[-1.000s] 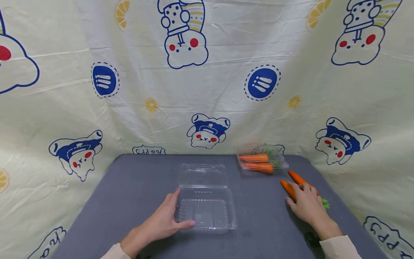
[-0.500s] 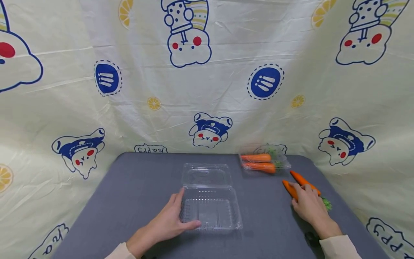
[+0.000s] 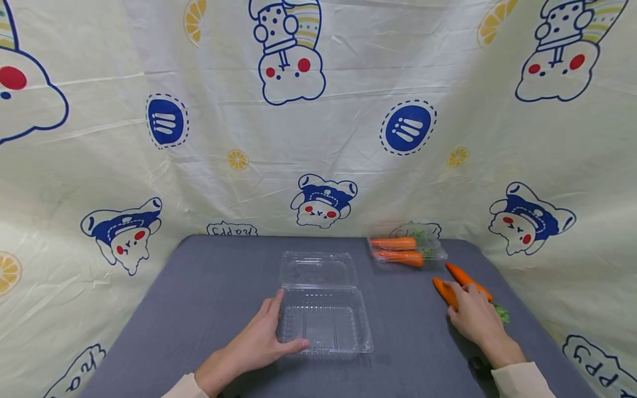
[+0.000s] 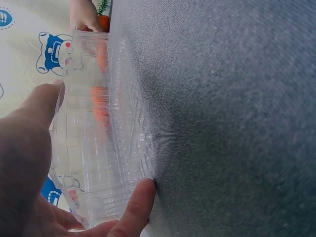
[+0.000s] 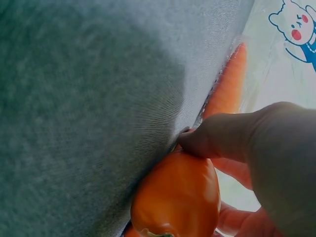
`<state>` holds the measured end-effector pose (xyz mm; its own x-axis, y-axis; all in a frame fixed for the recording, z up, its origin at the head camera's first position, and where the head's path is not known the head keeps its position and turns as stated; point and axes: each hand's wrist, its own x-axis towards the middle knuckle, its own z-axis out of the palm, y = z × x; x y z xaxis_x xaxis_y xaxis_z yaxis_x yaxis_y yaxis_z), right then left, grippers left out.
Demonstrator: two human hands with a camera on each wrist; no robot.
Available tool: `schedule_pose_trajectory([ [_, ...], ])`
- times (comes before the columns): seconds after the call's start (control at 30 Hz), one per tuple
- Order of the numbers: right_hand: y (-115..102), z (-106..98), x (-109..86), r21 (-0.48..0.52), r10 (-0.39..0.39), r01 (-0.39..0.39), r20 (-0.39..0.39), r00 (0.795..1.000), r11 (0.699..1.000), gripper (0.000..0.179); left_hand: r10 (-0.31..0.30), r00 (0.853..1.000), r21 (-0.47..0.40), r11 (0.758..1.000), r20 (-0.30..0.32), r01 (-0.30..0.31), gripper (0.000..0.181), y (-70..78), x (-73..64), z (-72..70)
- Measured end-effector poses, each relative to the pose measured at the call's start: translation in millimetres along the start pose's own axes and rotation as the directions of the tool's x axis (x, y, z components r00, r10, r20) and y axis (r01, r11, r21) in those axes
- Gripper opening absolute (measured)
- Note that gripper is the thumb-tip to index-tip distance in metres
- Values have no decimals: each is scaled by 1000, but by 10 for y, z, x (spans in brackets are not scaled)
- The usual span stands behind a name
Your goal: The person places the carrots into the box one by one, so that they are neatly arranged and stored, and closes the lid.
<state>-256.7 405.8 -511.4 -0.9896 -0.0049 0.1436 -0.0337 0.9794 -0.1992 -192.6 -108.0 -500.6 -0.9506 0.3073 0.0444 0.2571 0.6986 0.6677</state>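
Note:
A hinged clear plastic clamshell container (image 3: pixel 323 320) stands on the table with its lid (image 3: pixel 318 270) folded back. My left hand (image 3: pixel 259 337) holds the container at its near left corner, thumb at the front rim and fingers along the left side. On the right, my right hand (image 3: pixel 475 312) grips a carrot (image 3: pixel 444 292) that lies on the table. In the right wrist view the thumb presses the side of that carrot (image 5: pixel 177 197), with its stem end toward the camera. Just beyond it lies a second carrot (image 3: pixel 468 277), with green leaves (image 3: pixel 501 314) showing past the hand.
At the back right of the grey table (image 3: pixel 224 276) stands another clear container (image 3: pixel 435 249) with carrots (image 3: pixel 403 257) in it. A patterned cloth (image 3: pixel 199 182) hangs behind the table. Some dark object (image 3: pixel 479 365) shows beneath the right wrist.
My right thumb has drawn in against the nearer carrot. The container and my left hand sit slightly further right in the view, which has itself shifted a little.

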Motion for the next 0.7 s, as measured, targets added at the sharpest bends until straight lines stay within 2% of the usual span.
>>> schedule_pose_trajectory([
  [0.2,-66,-34,-21,23,0,-1,25,1000,1000,63,0,1000,1,1000,6,0,137,-12,1,9],
  [0.37,-209,-95,-35,34,-11,10,29,1000,999,64,-4,1000,4,1000,15,4,137,-17,5,7],
  [0.7,-631,-207,-102,92,-123,127,-45,991,988,65,-18,1000,-7,1000,13,18,138,0,-4,-4],
])
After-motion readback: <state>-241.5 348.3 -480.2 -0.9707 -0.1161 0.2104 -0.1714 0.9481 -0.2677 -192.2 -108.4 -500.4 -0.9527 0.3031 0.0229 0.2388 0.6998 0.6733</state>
